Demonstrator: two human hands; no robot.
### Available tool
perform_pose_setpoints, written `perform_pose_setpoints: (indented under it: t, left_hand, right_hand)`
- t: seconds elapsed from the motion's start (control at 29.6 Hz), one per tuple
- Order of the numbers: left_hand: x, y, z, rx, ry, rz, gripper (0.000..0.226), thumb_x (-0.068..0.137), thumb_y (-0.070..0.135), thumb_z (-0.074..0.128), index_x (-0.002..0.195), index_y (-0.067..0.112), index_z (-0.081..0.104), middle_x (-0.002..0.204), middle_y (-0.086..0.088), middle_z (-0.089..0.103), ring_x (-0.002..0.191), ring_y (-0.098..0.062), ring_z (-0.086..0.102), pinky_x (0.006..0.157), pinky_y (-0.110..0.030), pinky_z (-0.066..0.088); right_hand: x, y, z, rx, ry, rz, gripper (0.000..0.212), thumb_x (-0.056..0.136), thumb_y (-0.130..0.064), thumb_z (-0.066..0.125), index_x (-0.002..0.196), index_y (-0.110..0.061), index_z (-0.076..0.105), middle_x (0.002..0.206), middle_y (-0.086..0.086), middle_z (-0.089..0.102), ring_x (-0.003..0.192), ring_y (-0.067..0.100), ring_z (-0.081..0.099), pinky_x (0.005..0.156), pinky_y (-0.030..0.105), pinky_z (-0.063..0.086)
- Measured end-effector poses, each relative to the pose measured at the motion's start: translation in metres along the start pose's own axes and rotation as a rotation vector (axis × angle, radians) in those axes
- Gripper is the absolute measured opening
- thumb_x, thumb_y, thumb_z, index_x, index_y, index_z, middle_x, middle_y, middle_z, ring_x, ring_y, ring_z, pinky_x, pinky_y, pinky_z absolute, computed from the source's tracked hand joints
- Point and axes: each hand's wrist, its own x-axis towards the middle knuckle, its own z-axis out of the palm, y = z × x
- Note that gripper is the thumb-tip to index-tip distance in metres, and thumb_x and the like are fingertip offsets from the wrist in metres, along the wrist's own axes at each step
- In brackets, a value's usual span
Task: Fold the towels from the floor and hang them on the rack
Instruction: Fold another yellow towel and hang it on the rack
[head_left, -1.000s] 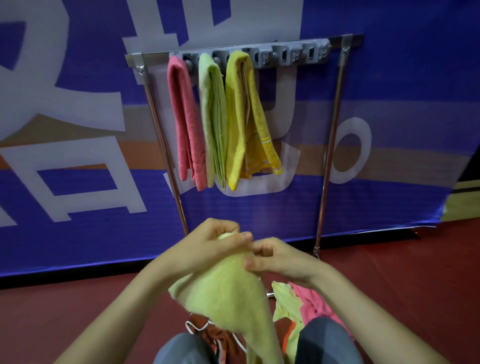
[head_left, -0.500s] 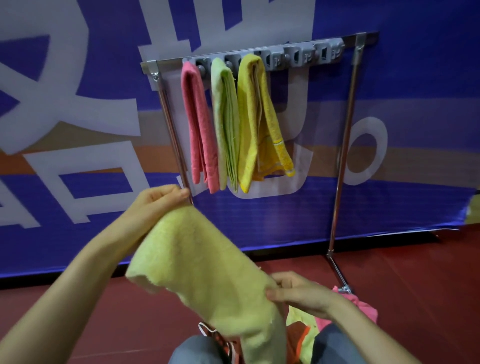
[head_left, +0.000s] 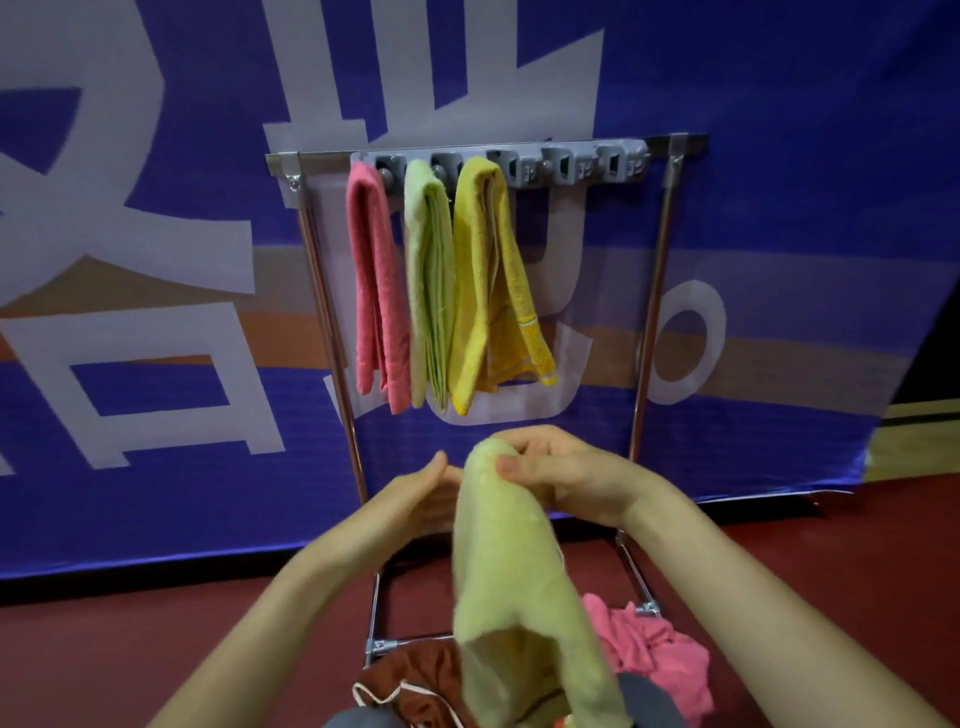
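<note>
A pale yellow-green towel (head_left: 511, 577) hangs doubled over in front of me, its top fold pinched by my right hand (head_left: 563, 475). My left hand (head_left: 423, 499) sits just left of the fold, fingers flat against the cloth; its grip is unclear. Straight ahead stands the metal rack (head_left: 657, 291) with grey clips along its top bar. Three folded towels hang from it: a pink towel (head_left: 376, 291), a light green towel (head_left: 428, 296) and a yellow towel (head_left: 488, 291). The right clips are free.
On the dark red floor (head_left: 156, 639) by the rack's feet lie a crumpled pink towel (head_left: 660, 654) and a brown towel (head_left: 415, 680). A blue banner (head_left: 156, 260) with large white characters stands behind the rack. My knees show at the bottom edge.
My left hand has dropped from upper left and my right hand has risen, so both meet at the towel's top. The towel went from spread out to doubled and hanging.
</note>
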Motion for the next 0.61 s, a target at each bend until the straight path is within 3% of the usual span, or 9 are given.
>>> perform_pose_setpoints:
  t: [0.13,0.24,0.34,0.4,0.47,0.54,0.61]
  left_hand:
    - [0.025,0.032,0.027,-0.080,-0.026,0.096,0.037,0.092,0.039,0.032,0.090,0.014,0.058,0.064,0.003,0.072,0.064,-0.005,0.067,0.066,-0.019,0.052]
    - [0.032,0.055,0.036,-0.076,-0.069,0.147,0.026,0.092,0.034,0.040,0.091,0.019,0.061,0.069,0.005,0.073,0.069,-0.004,0.067,0.069,-0.017,0.052]
    - [0.037,0.083,0.043,-0.057,-0.099,0.196,0.033,0.081,0.037,0.049,0.098,0.014,0.064,0.086,0.001,0.072,0.081,-0.007,0.067,0.076,-0.018,0.052]
    - [0.043,0.101,0.047,-0.047,-0.120,0.236,0.035,0.082,0.033,0.056,0.106,0.007,0.062,0.092,-0.006,0.069,0.085,-0.012,0.065,0.075,-0.020,0.052]
    - [0.053,0.118,0.051,-0.062,-0.113,0.281,0.030,0.082,0.030,0.055,0.100,0.008,0.063,0.085,-0.004,0.070,0.079,-0.012,0.065,0.071,-0.020,0.052]
    - [0.066,0.133,0.054,-0.053,-0.119,0.314,0.024,0.085,0.029,0.049,0.089,0.010,0.063,0.074,0.001,0.070,0.070,-0.008,0.065,0.066,-0.019,0.052]
    - [0.073,0.136,0.057,-0.050,-0.119,0.306,0.025,0.084,0.029,0.046,0.085,0.012,0.064,0.070,0.003,0.071,0.068,-0.007,0.066,0.065,-0.018,0.053]
  right_hand:
    - [-0.002,-0.015,-0.010,0.008,0.042,-0.037,0.041,0.053,-0.055,0.076,0.079,-0.024,0.073,0.068,-0.010,0.070,0.063,-0.001,0.063,0.058,0.011,0.048]
    - [-0.008,-0.027,-0.025,0.005,0.123,-0.042,0.041,0.057,-0.050,0.077,0.085,-0.021,0.072,0.074,-0.006,0.072,0.068,0.002,0.065,0.061,0.013,0.051]
    - [-0.018,-0.046,-0.042,0.003,0.199,-0.022,0.029,0.074,-0.028,0.069,0.100,-0.016,0.065,0.081,-0.004,0.073,0.075,0.006,0.068,0.064,0.016,0.052]
    - [-0.023,-0.058,-0.052,0.017,0.223,-0.031,0.035,0.070,-0.032,0.064,0.101,-0.014,0.063,0.076,-0.004,0.073,0.070,0.005,0.067,0.059,0.015,0.051]
    - [-0.024,-0.064,-0.061,-0.002,0.260,-0.029,0.040,0.068,-0.041,0.062,0.097,-0.014,0.065,0.070,-0.004,0.072,0.064,0.004,0.066,0.056,0.015,0.050]
    - [-0.025,-0.064,-0.073,-0.014,0.297,-0.040,0.050,0.061,-0.053,0.070,0.093,-0.015,0.070,0.079,-0.002,0.073,0.071,0.008,0.067,0.062,0.018,0.052]
    - [-0.025,-0.059,-0.080,0.051,0.345,-0.071,0.050,0.064,-0.052,0.068,0.097,-0.015,0.069,0.087,0.001,0.072,0.080,0.012,0.067,0.070,0.023,0.053]
